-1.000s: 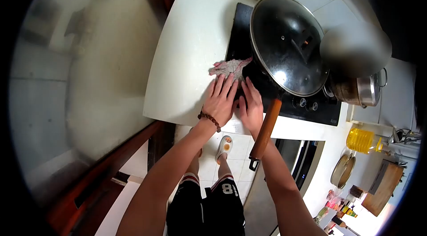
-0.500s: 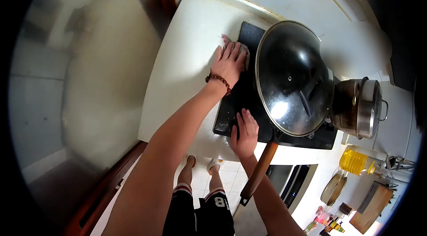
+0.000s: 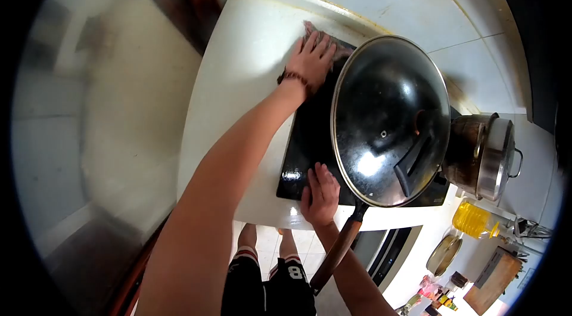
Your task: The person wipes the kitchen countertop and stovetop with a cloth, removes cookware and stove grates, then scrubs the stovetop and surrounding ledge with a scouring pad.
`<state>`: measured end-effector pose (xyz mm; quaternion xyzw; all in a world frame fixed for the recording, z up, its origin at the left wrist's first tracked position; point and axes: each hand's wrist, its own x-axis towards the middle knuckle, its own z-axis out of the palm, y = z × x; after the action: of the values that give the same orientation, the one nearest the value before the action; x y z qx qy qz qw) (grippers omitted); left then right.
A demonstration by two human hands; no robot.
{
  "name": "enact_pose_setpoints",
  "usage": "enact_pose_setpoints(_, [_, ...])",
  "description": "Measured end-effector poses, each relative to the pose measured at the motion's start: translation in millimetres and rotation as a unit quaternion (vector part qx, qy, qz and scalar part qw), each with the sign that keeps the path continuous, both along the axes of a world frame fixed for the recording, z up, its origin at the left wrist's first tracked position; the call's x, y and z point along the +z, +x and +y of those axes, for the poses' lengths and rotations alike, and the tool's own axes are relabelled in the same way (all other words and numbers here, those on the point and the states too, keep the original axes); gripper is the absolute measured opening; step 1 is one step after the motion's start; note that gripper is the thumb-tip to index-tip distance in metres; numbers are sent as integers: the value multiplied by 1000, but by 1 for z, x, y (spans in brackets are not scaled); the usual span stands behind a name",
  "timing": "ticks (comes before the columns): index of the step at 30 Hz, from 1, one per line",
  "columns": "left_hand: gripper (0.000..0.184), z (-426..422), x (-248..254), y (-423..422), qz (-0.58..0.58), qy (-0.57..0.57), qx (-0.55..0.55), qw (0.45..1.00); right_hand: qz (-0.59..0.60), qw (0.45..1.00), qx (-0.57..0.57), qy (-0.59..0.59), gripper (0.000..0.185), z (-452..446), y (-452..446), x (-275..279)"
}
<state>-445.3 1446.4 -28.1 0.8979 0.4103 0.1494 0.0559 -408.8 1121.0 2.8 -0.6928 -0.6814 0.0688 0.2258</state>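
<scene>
A greyish-pink cloth lies at the far left corner of the black cooktop. Pressed on it is my left hand, fingers spread, with a beaded bracelet at the wrist. My right hand rests on the cooktop's near edge, fingers extended and holding nothing. Just right of both hands stands a wok under a glass lid, its wooden handle pointing toward me above my right forearm.
A steel pot stands to the right of the wok. Beyond it are a yellow oil bottle, a round pan and a wooden board. White counter extends left of the cooktop.
My left hand and the cloth have moved away from me along the cooktop's left side to its far corner. My right hand has separated from the left and stays at the near edge.
</scene>
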Motion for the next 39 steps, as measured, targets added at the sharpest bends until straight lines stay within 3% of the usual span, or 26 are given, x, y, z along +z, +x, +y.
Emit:
enact_pose_setpoints(5, [54, -120, 16, -73, -79, -43, -61, 994, -5, 1000, -2, 12, 43, -4, -3, -1])
enact_pose_setpoints(14, [59, -281, 36, -141, -61, -161, -38, 984, 45, 999, -3, 31, 37, -8, -2, -4])
enact_pose_setpoints(21, [59, -296, 45, -135, 6, -114, -14, 993, 113, 984, -5, 136, 35, -6, -4, -8])
enact_pose_setpoints(24, [57, -281, 49, -125, 34, -79, 8, 996, 148, 983, -8, 106, 40, -16, -3, -3])
enact_pose_setpoints(25, [55, -280, 51, -122, 41, -64, 15, 997, 211, 969, -3, 127, 35, -18, -1, 0])
enact_pose_setpoints(29, [50, -298, 97, -122, 71, -73, 49, 994, 237, 968, -24, 77, 26, -58, 17, 32])
enact_pose_setpoints(30, [50, -312, 92, -132, -5, -103, 81, 991, 443, 889, -111, 27, 24, -76, 15, 34])
enact_pose_setpoints(31, [51, -330, 94, -143, -79, -135, 114, 981, 625, 757, -188, -28, 28, -96, 10, 40])
enact_pose_setpoints(32, [54, -342, 106, -150, -180, -299, 147, 925, 717, 671, -177, -59, 41, -110, 9, 66])
enact_pose_setpoints(33, [57, -358, 119, -155, -274, -451, 172, 832, 740, 644, -162, -104, 49, -122, 6, 88])
enact_pose_setpoints(35, [62, -384, 142, -144, -432, -673, 247, 547, 790, 563, -164, -178, 56, -126, -3, 120])
enact_pose_setpoints(37, [61, -390, 147, -132, -435, -660, 219, 572, 800, 549, -150, -190, 62, -117, -13, 142])
enact_pose_setpoints(38, [61, -392, 146, -128, -433, -651, 206, 589, 825, 514, -161, -169, 50, -109, -19, 142])
enact_pose_setpoints(39, [61, -390, 140, -126, -435, -648, 200, 592, 825, 517, -157, -164, 50, -105, -20, 146])
